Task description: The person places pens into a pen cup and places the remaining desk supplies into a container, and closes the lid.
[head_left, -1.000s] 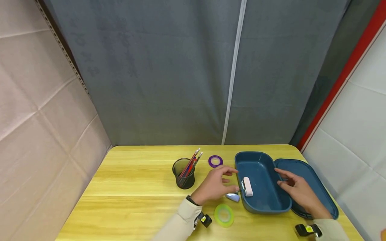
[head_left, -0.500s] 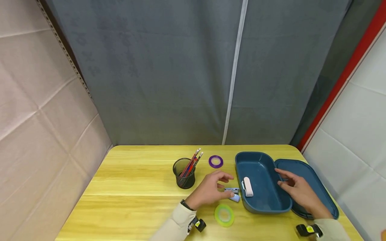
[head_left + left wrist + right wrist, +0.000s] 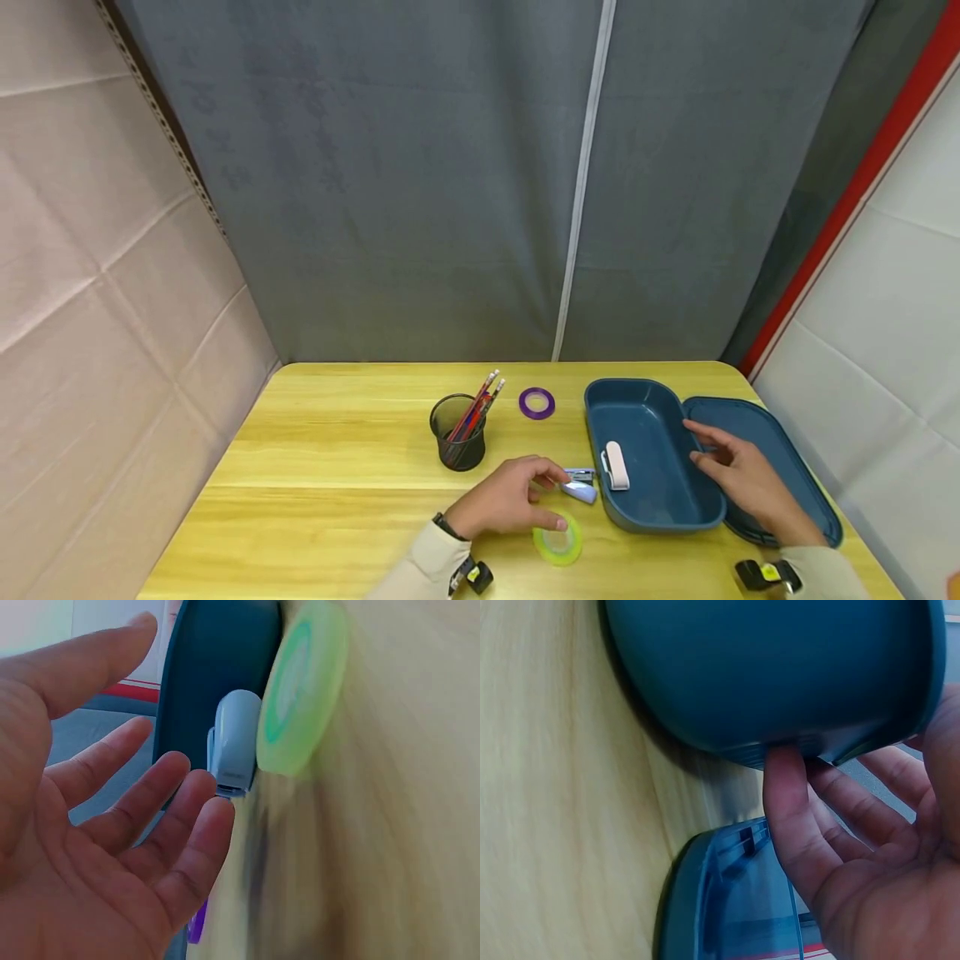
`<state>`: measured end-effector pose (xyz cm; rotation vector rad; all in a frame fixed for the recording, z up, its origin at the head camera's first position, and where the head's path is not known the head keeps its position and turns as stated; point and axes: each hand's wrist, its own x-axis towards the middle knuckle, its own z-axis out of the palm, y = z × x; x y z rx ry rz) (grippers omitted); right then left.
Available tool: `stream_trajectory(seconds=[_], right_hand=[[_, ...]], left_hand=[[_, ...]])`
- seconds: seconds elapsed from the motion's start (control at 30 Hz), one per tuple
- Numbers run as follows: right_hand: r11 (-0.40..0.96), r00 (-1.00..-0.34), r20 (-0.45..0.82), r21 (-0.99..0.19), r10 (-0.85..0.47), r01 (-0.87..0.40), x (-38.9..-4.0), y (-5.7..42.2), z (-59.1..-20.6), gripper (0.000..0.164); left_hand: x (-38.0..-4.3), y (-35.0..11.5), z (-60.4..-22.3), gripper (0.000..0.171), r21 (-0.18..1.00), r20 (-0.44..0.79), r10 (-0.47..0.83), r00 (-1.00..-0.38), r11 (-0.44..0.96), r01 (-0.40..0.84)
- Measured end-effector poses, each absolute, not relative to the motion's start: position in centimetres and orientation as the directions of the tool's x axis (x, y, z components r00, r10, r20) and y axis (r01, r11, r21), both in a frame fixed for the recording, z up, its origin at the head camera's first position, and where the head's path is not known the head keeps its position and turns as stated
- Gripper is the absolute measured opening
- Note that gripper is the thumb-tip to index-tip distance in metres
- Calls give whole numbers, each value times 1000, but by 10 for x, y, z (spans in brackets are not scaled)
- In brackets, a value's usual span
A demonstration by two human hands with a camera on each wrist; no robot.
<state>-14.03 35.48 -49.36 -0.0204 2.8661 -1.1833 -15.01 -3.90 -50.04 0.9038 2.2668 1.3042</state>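
My left hand hangs with fingers spread and loosely bent over a green roll of tape, holding nothing. Just beyond its fingers lies a small light blue stapler, close beside a dark blue plastic box. Inside that box, along its left wall, is a white stapler. At the box's right side, my right hand touches the wall. The right wrist view shows one finger of it against the outside of the box, the others extended beneath the edge.
The box's dark blue lid lies flat to the right, under my right forearm. A black mesh cup of pencils stands left of centre. A purple roll of tape lies behind my left hand. Grey curtain backs the table.
My left hand has drawn back from the box's left wall, moving left and toward me, over the green tape; the blue stapler shows more. My right hand has stayed at the box.
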Motion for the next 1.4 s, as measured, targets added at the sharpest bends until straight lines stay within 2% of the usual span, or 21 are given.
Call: stream_trajectory(seconds=[0.3, 0.77, 1.4], right_hand=[[707, -998, -51, -707, -22, 20, -139, 352, -491, 58], [715, -998, -54, -699, -19, 25, -139, 352, -492, 59], [715, -999, -37, -699, -16, 14, -138, 353, -494, 59]], left_hand=[[-144, -43, -511, 60, 785, -13, 690, -723, 455, 421], [-138, -42, -516, 80, 677, -85, 726, -682, 544, 495], [-131, -39, -515, 72, 551, -68, 751, -657, 577, 603]])
